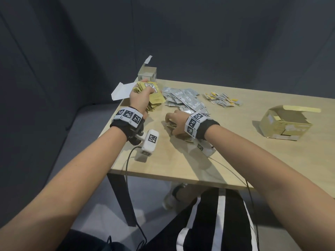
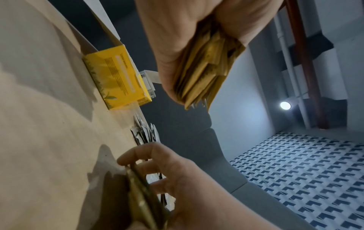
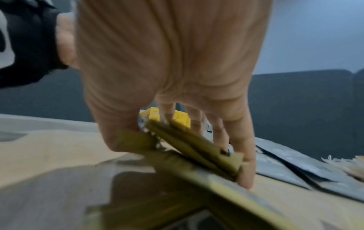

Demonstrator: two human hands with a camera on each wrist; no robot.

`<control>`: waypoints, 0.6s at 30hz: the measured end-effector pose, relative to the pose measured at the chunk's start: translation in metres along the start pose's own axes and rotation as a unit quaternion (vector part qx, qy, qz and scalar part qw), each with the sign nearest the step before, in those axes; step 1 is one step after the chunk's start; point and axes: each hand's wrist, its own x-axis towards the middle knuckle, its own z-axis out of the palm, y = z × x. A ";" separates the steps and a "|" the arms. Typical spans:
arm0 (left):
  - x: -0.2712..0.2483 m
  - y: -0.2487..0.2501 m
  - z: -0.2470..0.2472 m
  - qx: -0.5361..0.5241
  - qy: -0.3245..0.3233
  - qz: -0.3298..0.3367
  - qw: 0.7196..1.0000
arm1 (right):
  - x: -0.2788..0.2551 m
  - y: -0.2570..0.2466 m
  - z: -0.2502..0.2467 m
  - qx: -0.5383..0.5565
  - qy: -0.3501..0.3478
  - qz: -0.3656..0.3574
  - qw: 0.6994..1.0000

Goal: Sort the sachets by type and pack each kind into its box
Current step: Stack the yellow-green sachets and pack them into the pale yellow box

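My left hand (image 1: 140,100) grips a thick stack of yellow sachets (image 1: 154,96) above the table's far left corner; the left wrist view shows the same stack (image 2: 206,66) clamped between thumb and fingers. An open yellow box (image 2: 118,77) lies near that corner, its white flap (image 1: 120,91) hanging over the edge. My right hand (image 1: 176,125) is down on the table, pinching a few more yellow sachets (image 3: 197,149) between thumb and fingers. A pile of silver sachets (image 1: 184,99) lies just beyond it.
A small grey-white box (image 1: 147,74) stands open at the far left corner. A heap of small yellow-and-white sachets (image 1: 222,99) lies mid-table. A torn-open tan carton (image 1: 284,124) sits at the right. The wooden table (image 1: 181,160) has bare surface near me.
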 end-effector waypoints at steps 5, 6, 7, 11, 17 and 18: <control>-0.002 -0.004 0.004 -0.003 -0.016 0.001 1.000 | -0.012 0.010 -0.005 0.072 0.023 0.005 0.997; -0.003 -0.004 0.005 -0.002 -0.021 0.002 1.000 | -0.016 0.014 -0.007 0.094 0.042 0.013 0.995; -0.004 -0.005 0.007 0.001 -0.026 0.000 1.000 | -0.021 0.018 -0.010 0.121 0.064 0.027 0.990; -0.004 -0.012 0.017 0.049 -0.044 -0.010 0.998 | -0.044 0.044 -0.028 0.278 0.170 0.072 0.943; -0.009 -0.035 0.058 0.146 -0.095 -0.068 0.982 | -0.066 0.067 -0.040 0.330 0.390 0.035 0.859; -0.007 -0.040 0.066 0.150 -0.115 -0.098 0.977 | -0.068 0.068 -0.039 0.322 0.413 0.013 0.852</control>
